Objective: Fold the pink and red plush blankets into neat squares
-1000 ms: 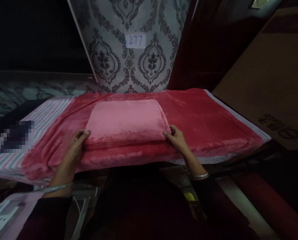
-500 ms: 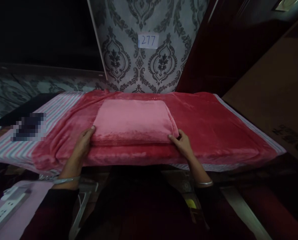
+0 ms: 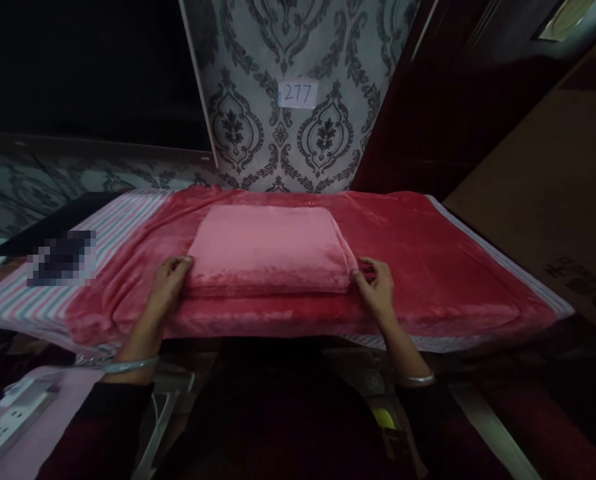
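Observation:
A folded pink fleece cloth (image 3: 271, 247) lies flat on a wider red fleece blanket (image 3: 428, 267) spread over a narrow table. My left hand (image 3: 167, 287) rests against the folded cloth's near left corner, fingers curled on its edge. My right hand (image 3: 375, 287) sits at the near right corner, its fingers bent and touching the cloth's side. Both wrists carry silver bangles.
A striped sheet (image 3: 123, 213) shows under the blanket at the left, with a blurred dark object (image 3: 62, 257) on it. A patterned wall panel with a label reading 277 (image 3: 297, 93) stands behind. A white power strip (image 3: 5, 427) lies low left, and a brown cardboard box (image 3: 553, 187) at right.
My right hand has slid slightly right, from the cloth's front edge to its right corner, fingers loosening. The view has shifted a little; my left hand stays at the left corner.

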{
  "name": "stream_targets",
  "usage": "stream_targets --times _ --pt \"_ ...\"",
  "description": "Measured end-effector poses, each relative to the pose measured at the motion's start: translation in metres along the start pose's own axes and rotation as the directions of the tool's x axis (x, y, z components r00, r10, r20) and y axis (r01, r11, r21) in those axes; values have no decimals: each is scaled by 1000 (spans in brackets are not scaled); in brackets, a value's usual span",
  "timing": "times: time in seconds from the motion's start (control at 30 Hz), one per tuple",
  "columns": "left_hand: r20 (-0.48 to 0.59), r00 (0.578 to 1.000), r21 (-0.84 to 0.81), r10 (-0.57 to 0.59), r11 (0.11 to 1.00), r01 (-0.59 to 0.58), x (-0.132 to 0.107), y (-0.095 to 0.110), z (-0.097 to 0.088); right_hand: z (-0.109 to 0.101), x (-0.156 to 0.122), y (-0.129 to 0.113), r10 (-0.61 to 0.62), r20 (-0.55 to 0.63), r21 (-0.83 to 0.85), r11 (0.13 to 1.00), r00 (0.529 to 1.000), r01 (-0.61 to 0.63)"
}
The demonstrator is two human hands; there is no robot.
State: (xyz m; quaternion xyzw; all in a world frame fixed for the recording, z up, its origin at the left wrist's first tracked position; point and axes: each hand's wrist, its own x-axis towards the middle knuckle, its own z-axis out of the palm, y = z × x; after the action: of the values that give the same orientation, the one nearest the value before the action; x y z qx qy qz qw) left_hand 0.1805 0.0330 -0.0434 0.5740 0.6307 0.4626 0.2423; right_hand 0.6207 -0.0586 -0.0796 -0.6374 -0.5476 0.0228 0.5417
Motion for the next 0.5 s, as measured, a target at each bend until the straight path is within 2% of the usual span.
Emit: stream_targets --times 0.03,0.07,0.1,0.17,0.23,0.3,0.37,0.43,0.5 --pt "-69 991 102 118 989 -110 0 5 3 0 2 -11 -100 -27 -56 994 995 98" --pt "-88 967 215 241 952 -218 -1 12 7 3 5 -24 -198 1 -105 975 980 197" --pt "-49 936 322 347 893 -314 -3 21 13 8 8 -38 -283 71 -144 946 956 291" --pt "139 878 475 458 748 -465 -10 41 26 24 14 -64 -372 265 -220 875 889 432" --pt "290 843 570 453 626 -532 -15 55 38 43 19 -79 -341 422 -320 810 840 490" --pt "361 853 643 378 562 -521 -16 58 46 59 20 -80 -238 510 -417 772 827 479" --pt "396 882 684 256 559 -469 -13 51 50 68 18 -70 -143 549 -469 763 823 445" --pt "424 891 691 163 577 -435 -10 38 51 73 14 -57 -108 559 -475 771 822 425" --pt "435 889 683 144 591 -430 -8 27 51 74 9 -47 -121 553 -462 779 824 424"
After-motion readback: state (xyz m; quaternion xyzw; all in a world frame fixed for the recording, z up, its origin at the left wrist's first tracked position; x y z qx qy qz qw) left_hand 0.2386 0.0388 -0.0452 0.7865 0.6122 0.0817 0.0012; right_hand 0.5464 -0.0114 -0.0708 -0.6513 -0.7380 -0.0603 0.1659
